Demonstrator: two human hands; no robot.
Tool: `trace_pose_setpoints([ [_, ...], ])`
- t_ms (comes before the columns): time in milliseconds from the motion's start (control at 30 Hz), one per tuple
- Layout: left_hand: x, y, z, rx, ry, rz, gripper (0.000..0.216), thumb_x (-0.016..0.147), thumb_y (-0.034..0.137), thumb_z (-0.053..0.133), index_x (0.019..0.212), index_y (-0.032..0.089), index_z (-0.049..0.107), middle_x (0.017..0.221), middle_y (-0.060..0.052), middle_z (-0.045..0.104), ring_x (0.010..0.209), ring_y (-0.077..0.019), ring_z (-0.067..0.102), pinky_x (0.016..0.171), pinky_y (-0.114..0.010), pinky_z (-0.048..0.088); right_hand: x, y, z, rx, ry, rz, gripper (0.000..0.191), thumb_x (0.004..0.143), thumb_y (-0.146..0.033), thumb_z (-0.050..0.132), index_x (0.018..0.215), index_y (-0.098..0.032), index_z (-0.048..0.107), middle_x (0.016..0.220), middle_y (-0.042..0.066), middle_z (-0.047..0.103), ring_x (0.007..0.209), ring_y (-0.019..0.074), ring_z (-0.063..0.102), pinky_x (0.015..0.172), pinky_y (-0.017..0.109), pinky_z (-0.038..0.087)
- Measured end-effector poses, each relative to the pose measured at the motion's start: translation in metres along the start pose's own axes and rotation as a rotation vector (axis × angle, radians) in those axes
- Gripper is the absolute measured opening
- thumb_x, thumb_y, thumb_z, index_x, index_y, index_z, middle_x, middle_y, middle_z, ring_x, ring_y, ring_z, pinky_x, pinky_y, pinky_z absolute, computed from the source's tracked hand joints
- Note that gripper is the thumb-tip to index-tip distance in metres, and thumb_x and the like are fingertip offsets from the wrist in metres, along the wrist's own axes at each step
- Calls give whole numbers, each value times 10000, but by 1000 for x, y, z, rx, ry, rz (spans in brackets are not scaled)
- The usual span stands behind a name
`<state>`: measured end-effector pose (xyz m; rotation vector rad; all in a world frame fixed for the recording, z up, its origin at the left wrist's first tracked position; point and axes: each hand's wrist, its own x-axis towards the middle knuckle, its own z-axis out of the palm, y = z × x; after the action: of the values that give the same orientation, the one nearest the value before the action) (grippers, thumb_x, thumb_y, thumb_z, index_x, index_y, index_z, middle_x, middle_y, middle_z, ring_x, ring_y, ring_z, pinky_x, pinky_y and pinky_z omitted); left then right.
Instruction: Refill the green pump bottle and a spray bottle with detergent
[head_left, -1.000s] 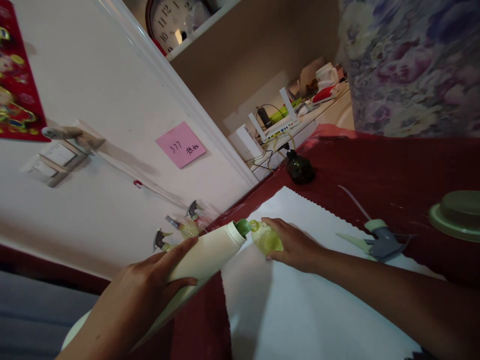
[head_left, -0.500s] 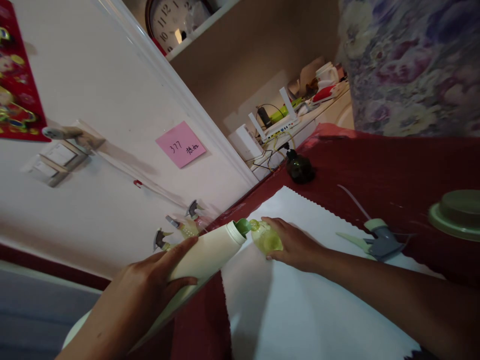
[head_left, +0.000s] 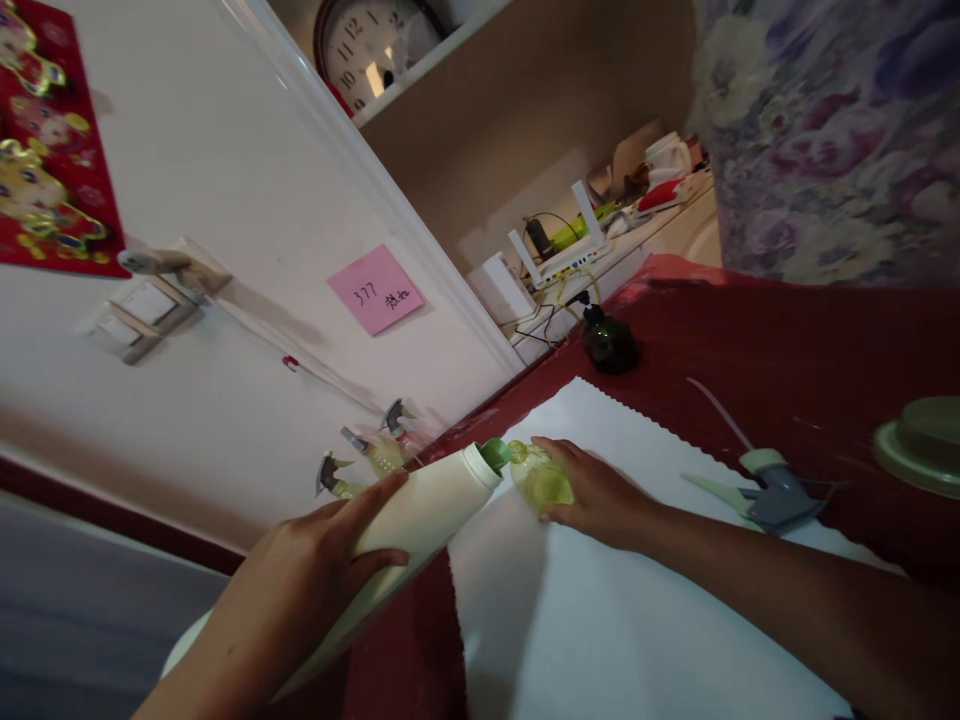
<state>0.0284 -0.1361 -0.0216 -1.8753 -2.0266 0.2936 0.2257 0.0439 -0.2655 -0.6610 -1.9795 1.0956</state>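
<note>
Over the white cloth (head_left: 600,620), from the head view, the left hand (head_left: 315,580) is wrapped around a big cream bottle (head_left: 397,530), fingers curled over its body and thumb on top, so that's a full closed grasp. That bottle lies tipped nearly flat, long axis running from lower left up to the right, and its green spout (head_left: 495,453) sits right at the mouth of a small green bottle (head_left: 541,478). The right hand (head_left: 600,495) cups that small bottle from the right side, fingers pressed around it, steadying it on the cloth. So the small bottle lies just up and right of the big one's spout, touching or all but touching; I can't tell which. The right hand is the nearer one to it, and the left sits well back along the cream body. One cream bottle, one small green bottle in hand. Off against the wall, three more spray bottles (head_left: 367,460) stand in a little cluster with their triggers on. One loose spray trigger (head_left: 776,490) with its tube lies on the cloth's right edge, well apart from both hands. One green lid (head_left: 922,445) rests on the red tablecloth (head_left: 787,340) at far right, and one dark round object (head_left: 609,345) further back.
</note>
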Motion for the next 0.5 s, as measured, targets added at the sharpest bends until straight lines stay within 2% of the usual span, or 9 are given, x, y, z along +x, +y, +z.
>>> trace_pose_setpoints([
  [133, -5, 6, 7, -112, -47, -84, 572, 880, 480, 695, 1433, 385, 584, 1162, -55, 812, 940, -338, 798, 809, -442, 621, -2, 2, 0, -11, -18, 10, 878, 743, -280, 745, 1533, -311, 362, 1540, 105, 517, 1372, 357, 514, 1124, 555, 421],
  [233, -9, 7, 14, -261, -27, -167, 558, 880, 461, 697, 1422, 381, 593, 1206, -43, 798, 1019, -324, 778, 862, -423, 599, -2, 3, -1, -23, -40, 21, 857, 771, -328, 701, 1546, -281, 338, 1544, 128, 504, 1385, 359, 506, 1120, 558, 427],
  [400, -15, -1, 26, -529, 174, -285, 607, 822, 526, 733, 1380, 303, 640, 1070, -36, 829, 876, -277, 778, 826, -393, 596, -3, 7, 1, -32, -65, 44, 865, 795, -401, 679, 1560, -263, 298, 1552, 133, 485, 1409, 347, 487, 1136, 539, 425],
  [500, -17, -6, 36, -632, 288, -329, 629, 812, 542, 743, 1383, 301, 635, 1179, -51, 801, 937, -282, 762, 875, -433, 584, -5, 10, 2, -21, -63, 82, 858, 799, -412, 687, 1555, -269, 308, 1591, 122, 448, 1456, 342, 436, 1172, 538, 390],
])
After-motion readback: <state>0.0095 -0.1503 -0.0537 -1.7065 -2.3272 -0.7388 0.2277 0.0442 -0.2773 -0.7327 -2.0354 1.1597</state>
